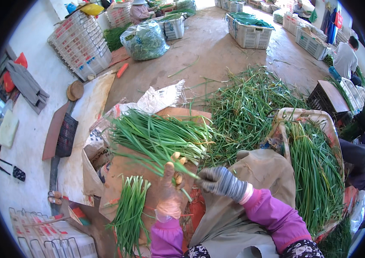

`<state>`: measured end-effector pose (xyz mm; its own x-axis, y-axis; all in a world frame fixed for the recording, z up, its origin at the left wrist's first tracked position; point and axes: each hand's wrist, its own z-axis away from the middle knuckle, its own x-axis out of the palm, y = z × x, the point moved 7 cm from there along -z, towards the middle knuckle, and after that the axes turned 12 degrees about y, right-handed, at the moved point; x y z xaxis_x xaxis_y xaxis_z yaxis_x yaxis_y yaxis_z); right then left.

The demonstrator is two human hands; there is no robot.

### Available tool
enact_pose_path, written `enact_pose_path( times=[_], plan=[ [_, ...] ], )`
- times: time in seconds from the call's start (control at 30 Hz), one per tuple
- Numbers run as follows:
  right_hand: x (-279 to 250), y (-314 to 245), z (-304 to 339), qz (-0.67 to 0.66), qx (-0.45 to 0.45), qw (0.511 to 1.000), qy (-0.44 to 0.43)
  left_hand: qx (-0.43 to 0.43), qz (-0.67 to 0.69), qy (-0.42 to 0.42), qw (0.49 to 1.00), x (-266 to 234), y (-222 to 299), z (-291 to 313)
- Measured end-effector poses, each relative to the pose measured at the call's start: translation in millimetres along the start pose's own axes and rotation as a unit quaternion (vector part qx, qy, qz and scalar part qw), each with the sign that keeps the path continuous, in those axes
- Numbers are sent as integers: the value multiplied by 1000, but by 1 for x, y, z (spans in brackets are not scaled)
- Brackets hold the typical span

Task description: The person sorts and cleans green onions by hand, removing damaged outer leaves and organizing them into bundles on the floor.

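A few long green chives [156,160] slant across my left hand [170,185], whose yellow-tipped fingers and thumb close round them. My right hand [222,182], in a grey striped glove, pinches the stem ends of the same chives just to the right. Beyond both hands, a large loose pile of chives [156,132] lies on a brown board [137,165]. Nearer me on the left, a smaller neat bunch of chives [130,210] rests with its pale ends pointing away. A grey-brown cloth [260,176] covers my lap.
Right of my lap stands a pale crate [307,112] filled with chives. Discarded leaves [251,107] heap on the floor ahead. Stacked white crates [81,43] and a stuffed clear bag [145,41] stand farther off. A person [346,58] sits at the far right; another sits close beside the crate.
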<state>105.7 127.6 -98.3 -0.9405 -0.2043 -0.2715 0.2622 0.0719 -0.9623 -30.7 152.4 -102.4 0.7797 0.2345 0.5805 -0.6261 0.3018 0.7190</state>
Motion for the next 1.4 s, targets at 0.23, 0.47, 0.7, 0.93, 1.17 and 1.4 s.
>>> enact_pose_path(
  times=[0.23, 0.47, 0.7, 0.93, 1.17, 1.4],
  plan=[
    [8, -16, 6, 162, -75, 983, 47, 65, -104, 60, 991, 21, 0, 24],
    [-52, 26, 28, 178, -80, 977, 88, 154, -11, 137, 978, -14, 48, 21],
    [-16, -39, -1, 264, -148, 952, 53, 120, -82, 145, 979, -6, 28, 27],
    [-8, 37, -37, 441, 41, 893, -83, 184, 88, 95, 974, -39, 65, 20],
    [-17, 66, -106, 509, 85, 856, -8, 84, 63, 8, 994, -17, 30, 14],
    [-31, 5, -76, 27, 109, 992, 66, 23, 16, 136, 990, -50, 17, 6]
  ],
)
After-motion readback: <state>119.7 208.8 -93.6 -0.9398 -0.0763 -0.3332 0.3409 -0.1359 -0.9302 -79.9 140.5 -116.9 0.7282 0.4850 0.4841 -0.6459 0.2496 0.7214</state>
